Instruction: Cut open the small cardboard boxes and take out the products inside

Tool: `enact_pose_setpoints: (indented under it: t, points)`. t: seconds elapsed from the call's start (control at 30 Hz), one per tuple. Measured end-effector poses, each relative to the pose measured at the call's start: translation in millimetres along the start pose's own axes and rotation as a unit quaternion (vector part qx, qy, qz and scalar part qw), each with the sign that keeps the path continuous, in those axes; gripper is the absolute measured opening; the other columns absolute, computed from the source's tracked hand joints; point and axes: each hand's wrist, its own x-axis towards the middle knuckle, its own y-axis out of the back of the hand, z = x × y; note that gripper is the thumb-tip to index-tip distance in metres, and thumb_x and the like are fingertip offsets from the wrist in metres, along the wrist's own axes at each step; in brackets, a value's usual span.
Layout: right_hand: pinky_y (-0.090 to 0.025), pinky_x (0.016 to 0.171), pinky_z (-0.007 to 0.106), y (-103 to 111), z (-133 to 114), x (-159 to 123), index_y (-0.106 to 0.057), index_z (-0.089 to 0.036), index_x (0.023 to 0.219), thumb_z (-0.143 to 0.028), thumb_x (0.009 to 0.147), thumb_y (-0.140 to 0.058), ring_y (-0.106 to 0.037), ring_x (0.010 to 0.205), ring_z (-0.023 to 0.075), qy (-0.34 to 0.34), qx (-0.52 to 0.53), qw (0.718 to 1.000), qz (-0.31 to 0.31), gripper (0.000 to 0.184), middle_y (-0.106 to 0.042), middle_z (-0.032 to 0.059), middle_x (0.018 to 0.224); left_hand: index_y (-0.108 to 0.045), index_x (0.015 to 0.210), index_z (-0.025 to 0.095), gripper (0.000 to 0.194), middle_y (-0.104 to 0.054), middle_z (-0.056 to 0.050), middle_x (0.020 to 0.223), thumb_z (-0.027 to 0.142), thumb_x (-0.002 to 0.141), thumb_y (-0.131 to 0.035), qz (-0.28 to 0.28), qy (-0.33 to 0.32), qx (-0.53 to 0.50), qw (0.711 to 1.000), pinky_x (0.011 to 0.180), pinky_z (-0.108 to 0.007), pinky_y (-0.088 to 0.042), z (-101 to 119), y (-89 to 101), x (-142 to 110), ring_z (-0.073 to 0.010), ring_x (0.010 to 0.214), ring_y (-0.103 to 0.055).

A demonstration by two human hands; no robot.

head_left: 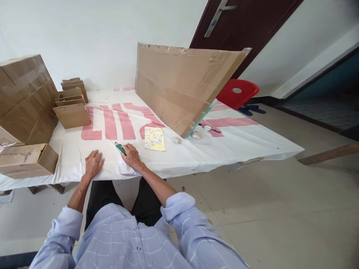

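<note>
My right hand rests at the front part of the table and holds a green utility knife, its tip pointing away to the left. To its left, my left hand lies on the white cloth with its fingers stretched forward and nothing in them. A yellow sheet bearing several small, pale pieces lies to the right of my right hand. What the pieces are, I cannot make out.
A large cardboard panel stands at the back. Small clear round items and a dark, thin tool lie beside it. Cardboard boxes and folded cardboard pieces stand at left. A red chair is behind the table.
</note>
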Motion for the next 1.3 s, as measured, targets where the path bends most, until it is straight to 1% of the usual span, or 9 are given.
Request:
enact_pose_setpoints:
  t: [0.17,0.33,0.5,0.63,0.87,1.07,1.3]
  points:
    - [-0.049,0.102,0.044,0,0,1,-0.071,-0.020,0.131,-0.016,0.102,-0.060,-0.059,0.116,0.0318,-0.006,0.001,1.000,-0.011,0.032,-0.071,0.0147,0.125,-0.076,0.138,0.024,0.038,-0.065,-0.016,0.166,0.031,0.106,-0.057,0.000,-0.015,0.018,1.000,0.126,-0.056,-0.047,0,-1.2,-9,-0.0364,0.159,-0.054]
    - [-0.048,0.103,0.043,4,-3,5,-0.072,-0.020,0.132,-0.016,0.103,-0.062,-0.059,0.120,0.0318,-0.014,-0.007,1.000,-0.019,0.031,-0.071,0.0152,0.127,-0.076,0.138,0.024,0.038,-0.065,-0.017,0.164,0.032,0.106,-0.056,0.008,-0.025,0.028,0.999,0.125,-0.056,-0.048,2,0.4,-7,-0.0364,0.158,-0.055]
    - [-0.049,0.103,0.040,9,-7,9,-0.072,-0.021,0.132,-0.016,0.103,-0.065,-0.060,0.119,0.0294,-0.017,-0.019,0.999,-0.020,0.031,-0.071,0.0135,0.127,-0.076,0.137,0.022,0.040,-0.067,-0.019,0.161,0.031,0.105,-0.055,0.023,-0.029,0.031,0.999,0.123,-0.060,-0.049,4,2.9,-4,-0.0392,0.155,-0.057]
    - [-0.049,0.104,0.040,11,-7,10,-0.073,-0.021,0.133,-0.016,0.103,-0.064,-0.060,0.120,0.0290,-0.018,-0.019,0.999,-0.019,0.032,-0.072,0.0133,0.128,-0.076,0.138,0.023,0.040,-0.068,-0.019,0.160,0.031,0.104,-0.055,0.028,-0.033,0.035,0.998,0.123,-0.060,-0.048,6,4.3,-3,-0.0386,0.154,-0.057]
    - [-0.048,0.106,0.041,12,-3,4,-0.072,-0.021,0.135,-0.016,0.103,-0.062,-0.060,0.122,0.0301,-0.016,0.007,0.999,-0.027,0.035,-0.072,0.0141,0.130,-0.074,0.140,0.022,0.041,-0.065,-0.019,0.163,0.033,0.106,-0.054,0.004,-0.032,0.051,0.998,0.124,-0.059,-0.048,8,4.9,-4,-0.0382,0.156,-0.056]
    - [-0.047,0.107,0.044,11,0,0,-0.071,-0.016,0.137,-0.016,0.103,-0.062,-0.059,0.124,0.0331,-0.019,0.023,0.999,-0.035,0.036,-0.071,0.0174,0.130,-0.073,0.141,0.023,0.041,-0.064,-0.018,0.164,0.034,0.108,-0.052,-0.014,-0.029,0.058,0.998,0.125,-0.057,-0.046,11,4.6,-7,-0.0368,0.159,-0.053]
    - [-0.047,0.106,0.045,15,0,-4,-0.071,-0.019,0.135,-0.016,0.103,-0.061,-0.059,0.121,0.0333,-0.017,0.029,0.999,-0.039,0.034,-0.070,0.0159,0.129,-0.072,0.142,0.023,0.041,-0.063,-0.018,0.165,0.033,0.108,-0.050,-0.019,-0.026,0.058,0.998,0.125,-0.057,-0.045,18,7.9,-11,-0.0384,0.159,-0.052]
